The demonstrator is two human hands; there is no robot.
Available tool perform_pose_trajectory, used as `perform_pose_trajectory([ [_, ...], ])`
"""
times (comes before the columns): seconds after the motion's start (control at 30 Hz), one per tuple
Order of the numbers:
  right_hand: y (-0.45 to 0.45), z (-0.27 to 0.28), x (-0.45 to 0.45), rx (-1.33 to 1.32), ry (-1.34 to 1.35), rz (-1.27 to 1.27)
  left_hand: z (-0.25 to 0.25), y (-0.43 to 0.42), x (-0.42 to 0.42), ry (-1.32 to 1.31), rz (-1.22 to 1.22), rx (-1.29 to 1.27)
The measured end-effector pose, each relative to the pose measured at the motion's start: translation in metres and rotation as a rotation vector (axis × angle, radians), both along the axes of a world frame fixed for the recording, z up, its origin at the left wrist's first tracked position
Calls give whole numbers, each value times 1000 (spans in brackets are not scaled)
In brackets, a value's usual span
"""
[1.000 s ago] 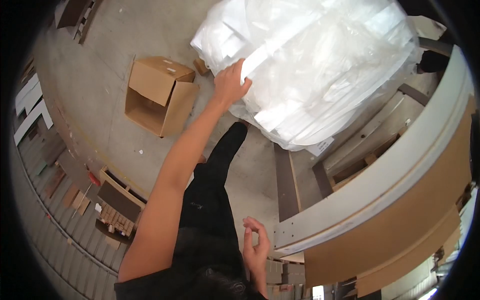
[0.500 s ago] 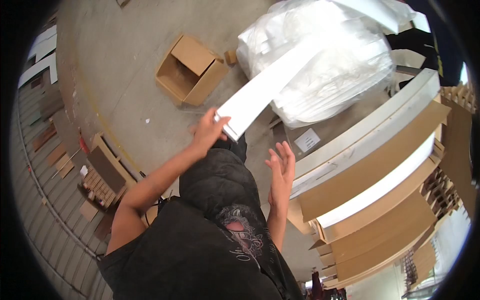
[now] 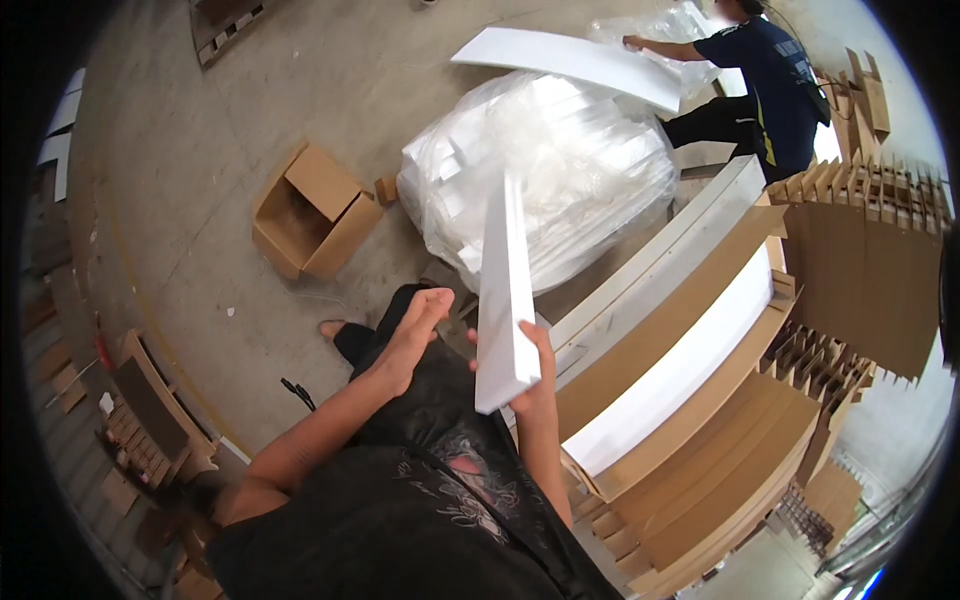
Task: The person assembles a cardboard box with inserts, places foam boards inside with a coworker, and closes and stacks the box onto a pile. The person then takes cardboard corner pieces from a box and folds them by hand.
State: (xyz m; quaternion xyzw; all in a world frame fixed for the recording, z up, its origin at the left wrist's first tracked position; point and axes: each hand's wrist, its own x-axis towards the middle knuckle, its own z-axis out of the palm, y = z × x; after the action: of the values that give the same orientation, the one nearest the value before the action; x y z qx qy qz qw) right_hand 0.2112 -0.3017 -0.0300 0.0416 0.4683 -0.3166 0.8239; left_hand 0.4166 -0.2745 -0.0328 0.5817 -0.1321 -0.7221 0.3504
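My right hand (image 3: 530, 370) is wrapped round the near end of a long white foam strip (image 3: 506, 290), which stretches forward and away from me. To the left of the strip, my left hand (image 3: 412, 330) has its fingers stretched out and holds nothing. Beyond the strip's far end lies a large heap of white foam pieces in clear plastic (image 3: 590, 150). On the right, another white strip (image 3: 690, 370) lies in a long open brown carton (image 3: 655, 445).
An open cardboard box (image 3: 320, 215) sits on the floor at the left. A co-worker (image 3: 770, 80) in dark clothes reaches toward a long white piece (image 3: 570, 60) behind the heap. Stacked brown cartons (image 3: 740, 460) and slotted cardboard dividers (image 3: 860, 260) fill the right side.
The foam strip has passed from my left hand to my right hand and swung upright in view. My left hand has let go and opened. The co-worker has come into fuller view.
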Motion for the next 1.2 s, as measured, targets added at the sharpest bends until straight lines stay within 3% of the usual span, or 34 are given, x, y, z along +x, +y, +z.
perform_pose_trajectory([
  [0.13,29,42,-30,-53,-149,55,2,-11,-41,247,1,178],
  [0.27,65,39,-81,-168,-120,150,0,9,-88,135,-80,160],
  [0.33,77,37,-115,-413,-48,404,3,23,-109,141,-112,136],
  [0.37,85,34,-134,-428,-52,386,6,36,-121,117,-73,75],
  [0.47,114,19,-203,-952,357,667,15,76,-159,76,30,-71],
  [0.53,136,39,-246,-892,360,662,20,110,-182,1,162,-197],
  [0.67,203,87,-333,-982,504,464,37,172,-216,-107,326,-359],
  [0.73,246,103,-374,-1034,441,301,52,197,-236,-75,316,-459],
  [0.83,298,125,-398,-1343,752,286,88,219,-282,-135,321,-644],
  [0.9,317,113,-398,-1482,892,246,110,222,-299,-123,291,-708],
  [1.0,349,64,-408,-1513,1027,-77,119,227,-327,-130,292,-828],
  [1.07,376,26,-413,-1242,1189,-188,120,235,-332,-220,258,-854],
  [1.1,390,8,-409,-1248,1196,-219,115,235,-329,-220,210,-857],
  [1.17,399,-23,-410,-846,780,-400,106,232,-334,-203,169,-877],
  [1.2,396,-34,-415,-849,777,-424,102,230,-339,-195,143,-866],
])
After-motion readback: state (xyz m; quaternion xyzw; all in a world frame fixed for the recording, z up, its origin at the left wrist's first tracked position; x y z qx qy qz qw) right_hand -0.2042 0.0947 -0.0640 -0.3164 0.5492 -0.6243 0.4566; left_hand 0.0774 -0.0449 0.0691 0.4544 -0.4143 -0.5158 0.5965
